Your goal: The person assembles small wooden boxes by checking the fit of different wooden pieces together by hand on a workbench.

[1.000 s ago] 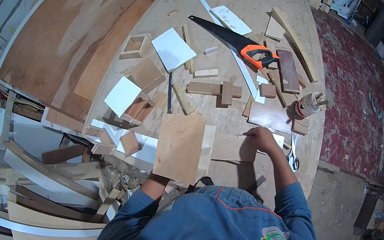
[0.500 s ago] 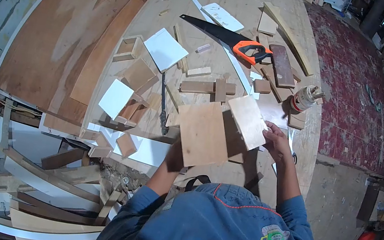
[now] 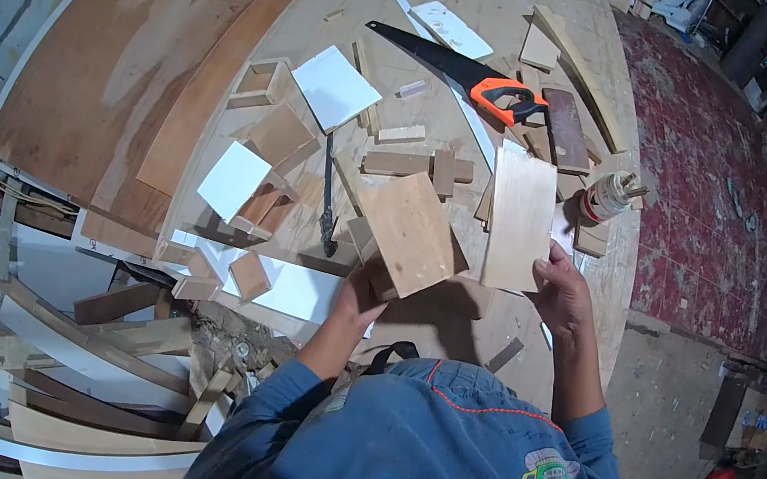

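My left hand (image 3: 357, 298) grips a small wooden box (image 3: 412, 234) from its lower left side. The box is tilted, with a flat plywood face turned up; its inside is hidden. In my right hand (image 3: 564, 292) is a thin rectangular wood panel (image 3: 521, 224), pinched at its lower right edge and held apart from the box. Beyond them lie two wood strips (image 3: 401, 164), one across the other. A jar holding brushes (image 3: 603, 200) stands right of the panel. The orange-handled handsaw (image 3: 504, 97) rests farther up the table.
Small wooden boxes with white panels (image 3: 233, 181) and a dark rod (image 3: 328, 195) lie left on the worktable (image 3: 429, 333). A brown block (image 3: 566, 128) and offcuts sit near the saw. Large plywood sheets (image 3: 109, 62) lean at the left, above scrap wood (image 3: 101, 350).
The wood panel in my right hand has turned more upright and shifted right, away from the box. My left hand has tilted and turned the box, showing more of its side.
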Available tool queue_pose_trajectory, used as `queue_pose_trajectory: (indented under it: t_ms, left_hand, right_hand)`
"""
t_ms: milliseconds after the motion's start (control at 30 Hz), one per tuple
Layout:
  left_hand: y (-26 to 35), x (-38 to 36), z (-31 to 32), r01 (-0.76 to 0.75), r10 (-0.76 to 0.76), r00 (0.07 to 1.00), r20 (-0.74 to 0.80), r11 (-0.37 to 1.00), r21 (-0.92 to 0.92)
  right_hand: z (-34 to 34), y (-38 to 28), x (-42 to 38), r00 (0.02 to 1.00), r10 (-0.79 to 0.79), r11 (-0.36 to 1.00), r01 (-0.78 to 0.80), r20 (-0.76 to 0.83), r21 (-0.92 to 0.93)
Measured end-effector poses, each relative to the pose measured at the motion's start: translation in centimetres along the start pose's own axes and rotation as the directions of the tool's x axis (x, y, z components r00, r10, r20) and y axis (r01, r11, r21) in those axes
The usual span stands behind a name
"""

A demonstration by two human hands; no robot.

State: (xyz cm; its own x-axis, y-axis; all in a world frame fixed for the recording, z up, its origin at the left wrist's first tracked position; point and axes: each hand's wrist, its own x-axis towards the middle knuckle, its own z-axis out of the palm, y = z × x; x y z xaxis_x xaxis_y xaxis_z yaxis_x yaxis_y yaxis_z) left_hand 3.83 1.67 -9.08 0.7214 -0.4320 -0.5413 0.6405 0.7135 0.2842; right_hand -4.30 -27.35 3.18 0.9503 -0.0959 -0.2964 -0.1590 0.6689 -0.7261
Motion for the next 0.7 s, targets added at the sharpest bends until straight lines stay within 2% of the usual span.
queue_pose_trajectory:
  t_ms: [67, 100, 133, 200, 233, 300, 333, 367, 433, 467, 533, 567, 600, 633, 667, 700]
  left_hand:
    - [0.0, 1.1, -1.3, -0.067, 0.066, 0.998, 0.014, 0.992, 0.11]
    - [0.1, 1.1, -0.8, -0.068, 0.067, 0.998, 0.014, 0.992, 0.109]
    - [0.1, 1.0, -0.3, -0.08, 0.086, 0.996, -0.039, 0.989, 0.124]
    - [0.1, 1.2, 0.2, -0.109, 0.127, 0.986, -0.104, 0.98, 0.168]
    - [0.0, 1.5, 0.3, -0.11, 0.128, 0.986, -0.102, 0.98, 0.165]
    - [-0.1, 2.1, 0.5, -0.116, 0.125, 0.991, -0.052, 0.982, 0.151]
    - [-0.1, 2.4, 0.6, -0.117, 0.126, 0.991, -0.05, 0.982, 0.148]
    - [-0.2, 2.6, 0.6, -0.113, 0.117, 0.993, -0.022, 0.986, 0.125]
    - [-0.2, 3.3, 0.5, -0.109, 0.109, 0.994, 0.008, 0.989, 0.099]
    - [-0.2, 3.6, 0.4, -0.125, 0.125, 0.992, 0.008, 0.988, 0.092]
    - [-0.1, 3.9, 0.5, -0.141, 0.141, 0.99, 0.009, 0.987, 0.083]
    - [0.1, 3.8, 0.5, -0.123, 0.123, 0.992, 0.007, 0.991, 0.046]
    - [0.2, 3.8, 0.6, -0.103, 0.103, 0.995, 0.006, 0.995, 0.011]
    - [0.1, 3.8, 0.8, -0.099, 0.099, 0.995, 0.005, 0.995, 0.012]
    - [0.1, 4.0, 1.1, -0.114, 0.114, 0.993, 0.019, 0.994, -0.001]
    - [0.1, 4.3, 1.3, -0.129, 0.129, 0.991, 0.033, 0.992, -0.013]
  right_hand:
    - [0.6, -0.2, 0.3, 1.0, 0.02, 0.999, -0.02, 0.013, -0.025]
    - [1.2, -0.3, 0.5, 0.999, 0.04, 0.998, -0.038, 0.027, -0.05]
    - [2.0, -0.3, 0.5, 0.999, 0.041, 0.998, -0.04, 0.028, -0.052]
    - [3.9, -0.6, 0.5, 0.994, 0.075, 0.99, -0.064, -0.08, 0.128]
    - [3.7, -0.5, 0.9, 0.994, 0.074, 0.99, -0.064, -0.079, 0.125]
    - [2.4, 0.2, 2.2, 0.992, -0.042, 0.991, 0.057, -0.118, 0.12]
    - [1.0, 0.8, 3.2, 0.978, -0.07, 0.987, 0.096, -0.198, 0.128]
    - [-0.4, 1.2, 3.7, 0.978, -0.072, 0.987, 0.097, -0.198, 0.124]
    - [-3.4, 1.6, 4.7, 0.927, -0.147, 0.968, 0.064, -0.345, -0.242]
    - [-6.0, 2.3, 5.2, 0.927, -0.15, 0.967, 0.065, -0.343, -0.246]
    - [-11.2, 4.0, 5.5, 0.918, -0.043, 0.891, -0.143, -0.394, -0.431]
    - [-11.8, 4.3, 5.0, 0.918, -0.044, 0.89, -0.143, -0.395, -0.432]
    - [-12.3, 4.6, 4.4, 0.894, -0.197, 0.593, -0.217, -0.402, -0.775]
    - [-11.2, 4.2, 3.9, 0.878, -0.337, 0.172, -0.297, -0.339, -0.939]
    - [-9.8, 4.2, 3.3, 0.828, -0.532, -0.153, -0.298, -0.175, -0.942]
    - [-9.3, 4.4, 3.5, 0.826, -0.534, -0.15, -0.302, -0.18, -0.941]
